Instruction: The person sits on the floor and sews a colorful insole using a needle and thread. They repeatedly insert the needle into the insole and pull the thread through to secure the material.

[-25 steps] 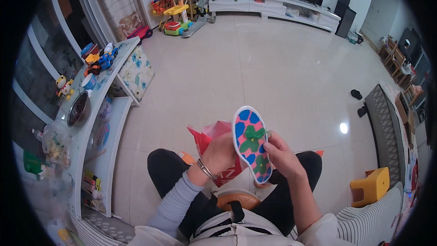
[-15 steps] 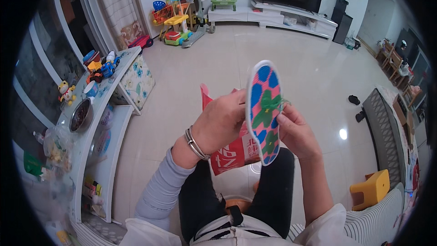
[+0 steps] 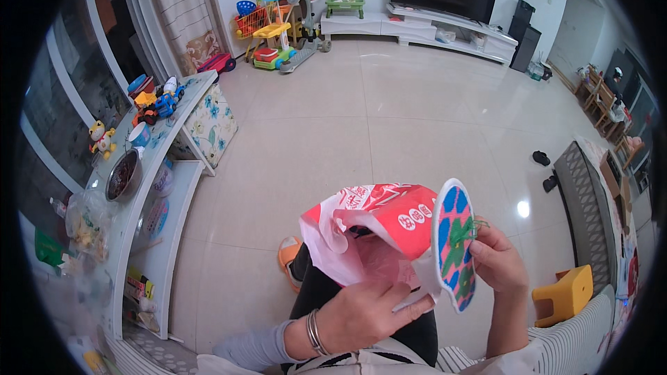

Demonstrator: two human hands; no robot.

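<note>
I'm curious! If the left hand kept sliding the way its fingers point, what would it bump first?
Probably the colourful oval disc held by the right hand; the left hand already touches the red-and-white plastic bag. Depth is unclear.

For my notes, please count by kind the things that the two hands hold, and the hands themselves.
Hands: 2, left hand and right hand
Red and white plastic bag: 1
Oval multicoloured disc: 1
Total: 4

Bare tile floor (image 3: pixel 389 118) beyond the red-and-white plastic bag (image 3: pixel 372 226): open passage. Left of the bag, white shelf (image 3: pixel 149 167) crowded with toys blocks. Right of it, yellow stool (image 3: pixel 564 295) and grey sofa (image 3: pixel 587 201).
</note>
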